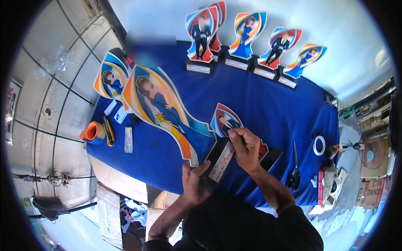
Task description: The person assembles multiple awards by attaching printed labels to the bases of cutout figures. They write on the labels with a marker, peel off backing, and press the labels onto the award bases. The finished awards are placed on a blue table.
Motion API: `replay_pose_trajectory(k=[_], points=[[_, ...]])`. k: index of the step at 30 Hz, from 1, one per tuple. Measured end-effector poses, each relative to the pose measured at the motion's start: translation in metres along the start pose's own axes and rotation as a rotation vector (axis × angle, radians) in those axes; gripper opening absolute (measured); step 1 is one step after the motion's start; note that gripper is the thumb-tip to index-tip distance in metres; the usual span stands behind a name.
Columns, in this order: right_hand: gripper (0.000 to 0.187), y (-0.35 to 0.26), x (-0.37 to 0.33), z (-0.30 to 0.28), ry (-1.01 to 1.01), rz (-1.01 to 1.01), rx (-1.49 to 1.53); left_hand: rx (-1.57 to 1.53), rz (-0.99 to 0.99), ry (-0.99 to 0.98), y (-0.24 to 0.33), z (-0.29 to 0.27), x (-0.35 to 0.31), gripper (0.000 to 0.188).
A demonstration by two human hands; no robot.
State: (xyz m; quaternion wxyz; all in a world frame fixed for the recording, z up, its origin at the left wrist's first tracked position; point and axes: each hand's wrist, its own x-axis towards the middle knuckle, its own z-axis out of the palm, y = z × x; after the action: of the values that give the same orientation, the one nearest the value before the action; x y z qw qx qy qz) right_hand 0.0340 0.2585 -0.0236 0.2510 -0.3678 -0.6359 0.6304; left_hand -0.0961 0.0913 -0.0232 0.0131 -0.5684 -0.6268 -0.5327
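At left on the blue surface [276, 108], an orange cuplike object [99, 131], contents unclear. Below, an open cardboard box [109, 213] of blue-white and dark cut pieces [135, 210]. At centre, a large plaque [167, 111] over the surface, black base [215, 152] held at its near end in the left hand [195, 185]. At the white label's [222, 164] far end, the right hand [248, 151], narrowed; whether gripping, impossible to tell.

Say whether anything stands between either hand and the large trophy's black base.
Nothing visible does: the left hand is at the near end of the black base, the right hand at its far end.
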Motion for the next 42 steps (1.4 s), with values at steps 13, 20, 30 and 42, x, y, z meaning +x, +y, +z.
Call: replay_pose_trajectory(k=[13, 20, 30, 42], points=[[0.070, -0.081, 0.059, -0.065, -0.665, -0.420, -0.242, -0.094, 0.262, -0.278, -0.043, -0.013, 0.070, 0.073], [0.037, -0.025, 0.119, -0.056, -0.522, -0.259, 0.205, 0.214, 0.243, -0.295, -0.065, 0.008, 0.093, 0.058], [0.040, 0.047, 0.281, -0.159, 0.240, -0.395, -0.170, 0.746, -0.795, 0.275, -0.139, -0.086, 0.015, 0.043], [0.036, 0.020, 0.262, -0.117, 0.386, -0.521, -0.699, 0.985, -1.049, -0.062, -0.187, -0.117, 0.016, 0.032]])
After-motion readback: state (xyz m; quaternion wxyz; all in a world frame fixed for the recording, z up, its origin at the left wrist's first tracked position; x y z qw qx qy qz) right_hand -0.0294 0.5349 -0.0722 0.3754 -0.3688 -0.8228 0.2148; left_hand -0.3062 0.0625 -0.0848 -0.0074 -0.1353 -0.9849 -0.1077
